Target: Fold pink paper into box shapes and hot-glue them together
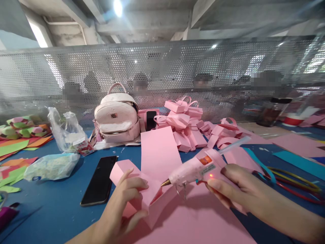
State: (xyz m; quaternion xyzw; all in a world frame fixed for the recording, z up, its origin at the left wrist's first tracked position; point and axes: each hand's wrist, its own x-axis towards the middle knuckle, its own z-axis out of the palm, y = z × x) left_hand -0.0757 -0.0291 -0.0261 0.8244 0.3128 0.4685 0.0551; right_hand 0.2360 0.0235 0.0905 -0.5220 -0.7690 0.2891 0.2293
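Observation:
My right hand (228,189) is wrapped round the handle of a pink hot glue gun (189,167), a clear glue stick jutting from its back and a small red light lit on its side. Its brass nozzle points left, just at a folded pink paper box (162,206). My left hand (127,200) grips that box from the left, fingers over its top and thumb low at its side. Flat pink sheets lie under and behind the box. Some of the box's left part is hidden by my fingers.
A black phone (99,181) lies left of my left hand. Behind stand a pale backpack (116,117) and a heap of pink paper boxes (181,122). Tissues (52,166) and a clear plastic bag (64,128) sit left; coloured hoops (297,183) lie right. A perforated metal screen closes the back.

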